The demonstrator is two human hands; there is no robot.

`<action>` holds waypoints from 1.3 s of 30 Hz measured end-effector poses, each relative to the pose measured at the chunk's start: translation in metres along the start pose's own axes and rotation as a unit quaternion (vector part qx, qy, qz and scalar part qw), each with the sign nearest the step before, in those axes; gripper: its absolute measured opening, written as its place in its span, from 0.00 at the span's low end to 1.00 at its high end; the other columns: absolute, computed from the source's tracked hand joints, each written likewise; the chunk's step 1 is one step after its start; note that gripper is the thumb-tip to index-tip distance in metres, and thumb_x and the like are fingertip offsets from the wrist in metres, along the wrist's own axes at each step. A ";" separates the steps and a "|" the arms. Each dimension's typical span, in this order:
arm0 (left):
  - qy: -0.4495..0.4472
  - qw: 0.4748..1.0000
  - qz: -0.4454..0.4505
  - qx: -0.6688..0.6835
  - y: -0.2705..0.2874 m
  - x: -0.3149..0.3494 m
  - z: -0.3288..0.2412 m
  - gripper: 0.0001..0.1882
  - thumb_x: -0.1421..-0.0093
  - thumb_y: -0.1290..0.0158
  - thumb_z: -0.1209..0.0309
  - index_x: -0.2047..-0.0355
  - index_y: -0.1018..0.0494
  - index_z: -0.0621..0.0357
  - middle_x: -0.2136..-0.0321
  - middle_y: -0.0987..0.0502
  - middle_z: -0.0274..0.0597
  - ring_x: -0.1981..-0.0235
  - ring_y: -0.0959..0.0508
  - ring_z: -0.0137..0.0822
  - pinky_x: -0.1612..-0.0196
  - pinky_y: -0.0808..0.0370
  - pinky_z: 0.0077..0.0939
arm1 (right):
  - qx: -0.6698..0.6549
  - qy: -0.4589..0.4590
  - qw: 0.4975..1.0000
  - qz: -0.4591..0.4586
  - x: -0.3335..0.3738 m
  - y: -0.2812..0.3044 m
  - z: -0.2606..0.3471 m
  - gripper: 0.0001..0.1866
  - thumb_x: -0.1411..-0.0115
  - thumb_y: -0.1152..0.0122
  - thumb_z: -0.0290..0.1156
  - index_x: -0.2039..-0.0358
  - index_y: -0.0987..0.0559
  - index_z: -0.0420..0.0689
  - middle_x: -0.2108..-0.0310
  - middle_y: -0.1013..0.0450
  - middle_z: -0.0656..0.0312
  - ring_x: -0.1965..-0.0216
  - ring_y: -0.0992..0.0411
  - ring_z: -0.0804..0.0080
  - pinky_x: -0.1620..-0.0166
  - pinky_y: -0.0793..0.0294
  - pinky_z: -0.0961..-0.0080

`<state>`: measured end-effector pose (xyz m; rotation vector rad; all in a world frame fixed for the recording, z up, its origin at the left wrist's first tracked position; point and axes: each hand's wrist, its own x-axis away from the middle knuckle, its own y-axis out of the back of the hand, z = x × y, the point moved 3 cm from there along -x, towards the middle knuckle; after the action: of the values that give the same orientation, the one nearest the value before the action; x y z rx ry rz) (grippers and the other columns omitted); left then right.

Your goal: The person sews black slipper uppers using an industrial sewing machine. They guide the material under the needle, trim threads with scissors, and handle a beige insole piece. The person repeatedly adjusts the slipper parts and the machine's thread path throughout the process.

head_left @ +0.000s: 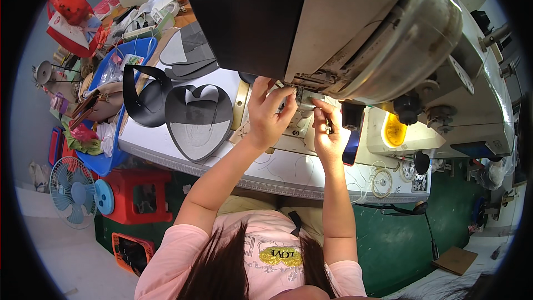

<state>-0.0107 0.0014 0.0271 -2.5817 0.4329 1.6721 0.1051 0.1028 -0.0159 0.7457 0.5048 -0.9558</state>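
Observation:
Both my hands are raised to the needle area [300, 97] of a large industrial sewing machine [383, 39]. My left hand [267, 116] is closed, its thumb and index finger pinched together beside the needle area; anything between the tips is too small to make out. Across from it, my right hand [330, 133] is also closed, with fingertips drawn together near the same spot. A small shiny metal bit shows among its fingers, its kind unclear. Left of my left hand lies a heart-shaped black and grey piece [200, 125] on the white table [286, 175].
A black looped strap piece [147, 97] and stacked grey and black panels [189, 50] lie at the left. Beyond them is a blue bin [114, 153] with bags. A red stool [130, 197] and blue fan [78, 191] stand lower left. Loose thread [382, 180] lies at the right.

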 end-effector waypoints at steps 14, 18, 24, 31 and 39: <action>0.080 0.993 0.042 0.071 0.003 0.003 0.002 0.09 0.55 0.46 0.87 0.72 0.28 0.64 0.57 0.31 0.53 0.61 0.26 0.46 0.61 0.28 0.28 | -0.045 -0.036 0.998 -0.031 -0.001 -0.003 0.006 0.09 0.41 0.49 0.20 0.61 0.23 0.40 0.78 0.31 0.68 0.80 0.37 0.86 0.75 0.37 0.90; 0.087 0.992 0.025 0.092 0.004 0.001 0.005 0.09 0.55 0.46 0.86 0.72 0.28 0.64 0.58 0.31 0.51 0.64 0.26 0.43 0.60 0.28 0.28 | -0.080 -0.056 0.995 -0.022 -0.002 -0.003 0.011 0.09 0.41 0.50 0.20 0.61 0.24 0.39 0.79 0.31 0.68 0.80 0.37 0.86 0.75 0.38 0.90; 0.092 0.992 0.019 0.086 0.003 -0.001 0.005 0.08 0.54 0.46 0.86 0.73 0.28 0.64 0.61 0.30 0.47 0.67 0.26 0.40 0.61 0.28 0.27 | -0.117 -0.076 0.989 -0.039 0.000 -0.005 0.012 0.08 0.40 0.50 0.20 0.62 0.24 0.38 0.80 0.32 0.68 0.80 0.38 0.86 0.75 0.39 0.90; 0.076 0.994 0.019 0.083 0.004 -0.001 0.005 0.08 0.54 0.46 0.85 0.73 0.28 0.64 0.61 0.31 0.47 0.67 0.26 0.40 0.62 0.28 0.26 | -0.120 -0.081 0.989 -0.044 0.002 -0.007 0.007 0.08 0.40 0.50 0.20 0.62 0.24 0.38 0.80 0.32 0.68 0.81 0.38 0.86 0.75 0.39 0.91; 0.088 0.993 0.021 0.075 0.003 0.001 0.006 0.07 0.53 0.46 0.84 0.73 0.28 0.64 0.61 0.31 0.47 0.68 0.27 0.40 0.63 0.28 0.26 | -0.124 -0.078 0.988 -0.036 0.000 -0.006 0.011 0.08 0.40 0.50 0.20 0.62 0.24 0.37 0.80 0.32 0.68 0.81 0.38 0.86 0.76 0.39 0.91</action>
<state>-0.0161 -0.0005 0.0243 -2.6339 0.6006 1.3694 0.1003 0.0928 -0.0109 0.4263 0.5055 -0.9891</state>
